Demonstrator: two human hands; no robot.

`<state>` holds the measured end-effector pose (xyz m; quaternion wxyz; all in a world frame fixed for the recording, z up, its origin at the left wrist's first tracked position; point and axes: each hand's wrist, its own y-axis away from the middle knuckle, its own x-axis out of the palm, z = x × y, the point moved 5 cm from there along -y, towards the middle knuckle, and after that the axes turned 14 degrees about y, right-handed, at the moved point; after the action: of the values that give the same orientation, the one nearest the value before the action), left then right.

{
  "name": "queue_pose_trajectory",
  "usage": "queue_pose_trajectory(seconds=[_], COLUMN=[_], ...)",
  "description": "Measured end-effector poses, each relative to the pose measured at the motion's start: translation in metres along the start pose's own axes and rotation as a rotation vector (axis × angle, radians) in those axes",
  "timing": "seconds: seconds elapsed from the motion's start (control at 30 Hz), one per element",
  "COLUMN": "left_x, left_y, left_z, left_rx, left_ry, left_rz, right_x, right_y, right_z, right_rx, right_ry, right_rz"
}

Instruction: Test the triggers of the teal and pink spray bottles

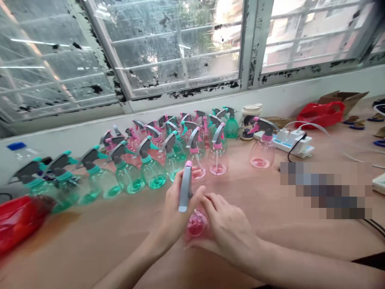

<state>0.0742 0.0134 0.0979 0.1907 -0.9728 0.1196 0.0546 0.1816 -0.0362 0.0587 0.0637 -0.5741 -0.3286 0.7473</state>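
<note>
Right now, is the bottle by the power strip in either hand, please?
No, that bottle stands on the table, away from the left hand and right hand.

The neck of the held bottle (197,225) is hidden by the left hand (177,200) and the right hand (227,220). Coarse blocks (326,189) cover something on the table (120,249). Front bottles (152,175) partly hide the back bottles (135,141). The left edge cuts the red bag (21,220).
</note>
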Motion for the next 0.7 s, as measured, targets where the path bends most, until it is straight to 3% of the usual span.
queue_pose_trajectory(seconds=[0.1, 0.23, 0.4, 0.7], left_x=[-0.020, -0.034, -0.029, -0.018], left_y=[0.001, 0.002, -0.011, -0.039], left_z=[0.003, 0.004, 0.002, 0.016], left_rx=[0.017, -0.009, -0.006, -0.038], left_ry=[0.009, -0.011, 0.005, 0.080], left_rz=[-0.058, -0.044, 0.058, 0.184], right_x=[0.009, 0.032, 0.063, 0.062], right_y=[-0.009, -0.012, -0.003, -0.001], right_z=[0.003, -0.030, -0.076, -0.078], right_rx=[-0.143, -0.274, -0.247, -0.233], right_ry=[-0.183, -0.289, -0.197, -0.205], right_rz=[0.004, 0.117, 0.364, 0.371])
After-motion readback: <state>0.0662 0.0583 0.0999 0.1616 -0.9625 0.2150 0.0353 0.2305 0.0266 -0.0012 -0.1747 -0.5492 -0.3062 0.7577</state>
